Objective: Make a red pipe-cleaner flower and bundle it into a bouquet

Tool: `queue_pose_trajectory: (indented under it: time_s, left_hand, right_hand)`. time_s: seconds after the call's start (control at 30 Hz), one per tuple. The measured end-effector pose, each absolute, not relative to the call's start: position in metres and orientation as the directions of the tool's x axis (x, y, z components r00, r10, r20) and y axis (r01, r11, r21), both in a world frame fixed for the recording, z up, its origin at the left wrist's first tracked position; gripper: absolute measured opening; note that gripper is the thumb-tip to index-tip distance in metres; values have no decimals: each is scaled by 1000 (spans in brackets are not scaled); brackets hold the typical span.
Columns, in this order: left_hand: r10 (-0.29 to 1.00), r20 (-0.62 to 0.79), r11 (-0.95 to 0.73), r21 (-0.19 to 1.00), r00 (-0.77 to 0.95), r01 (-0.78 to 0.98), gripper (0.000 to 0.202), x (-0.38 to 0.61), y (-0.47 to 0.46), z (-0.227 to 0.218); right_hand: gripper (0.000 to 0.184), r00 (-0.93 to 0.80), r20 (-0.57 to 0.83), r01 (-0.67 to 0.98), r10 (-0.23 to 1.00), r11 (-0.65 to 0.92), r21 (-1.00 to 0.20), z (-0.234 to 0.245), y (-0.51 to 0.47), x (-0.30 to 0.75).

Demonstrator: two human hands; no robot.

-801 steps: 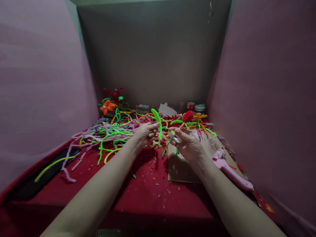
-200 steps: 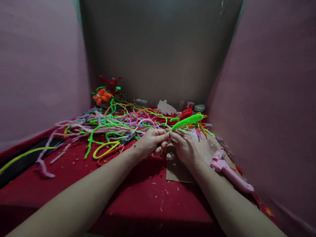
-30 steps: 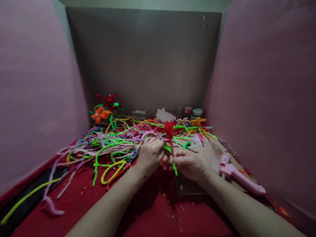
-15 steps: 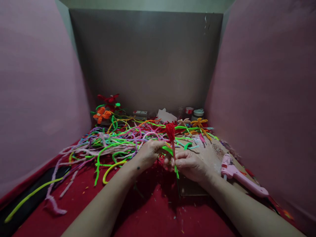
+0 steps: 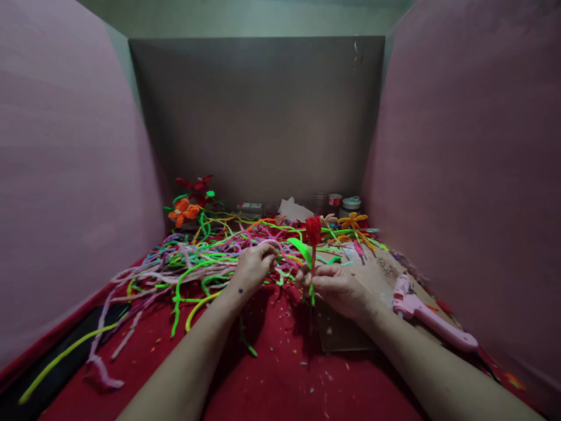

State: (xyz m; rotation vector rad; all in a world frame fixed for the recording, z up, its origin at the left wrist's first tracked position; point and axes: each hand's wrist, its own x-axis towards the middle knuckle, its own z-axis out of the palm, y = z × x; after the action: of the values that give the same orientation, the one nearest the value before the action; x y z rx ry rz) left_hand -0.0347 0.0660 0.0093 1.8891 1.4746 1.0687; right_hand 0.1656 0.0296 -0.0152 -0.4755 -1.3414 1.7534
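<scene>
My right hand pinches the red stem of a pipe-cleaner flower, held upright with its red fuzzy head on top. A bright green leaf slants up to the left from that stem, and a green end hangs below my fingers. Left of the flower, apart from it, is my left hand with its fingers curled together at the near edge of a heap of coloured pipe cleaners. Whatever its fingertips hold, if anything, is hidden.
A pink glue gun lies at the right on a cardboard sheet. Finished orange flowers stand at the back left. A dark flat object lies at the left. Jars stand behind. Scraps dot the red cloth.
My left hand has let go of the green leaf and moved left. The leaf now stands out from the stem, and the flower has shifted slightly right in my right hand.
</scene>
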Motion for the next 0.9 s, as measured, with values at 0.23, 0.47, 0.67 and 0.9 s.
queue_pose_trajectory:
  time_s: [0.23,0.47,0.67,0.9]
  left_hand:
    - [973,98,-157,947,210,282,17,-22,48,22]
    - [953,95,-124,989,288,85,24,-21,39,29]
    - [942,31,-44,999,334,32,20,-20,39,26]
    - [944,-58,104,987,324,-124,16,-18,35,30]
  right_hand:
    - [16,-495,240,-448,835,-8,-894,-14,31,164]
    - [16,-401,241,-454,884,37,-890,-14,34,165]
    - [18,-404,243,-456,882,37,-889,-14,34,163]
    - [15,-403,215,-450,890,12,-893,-11,32,163]
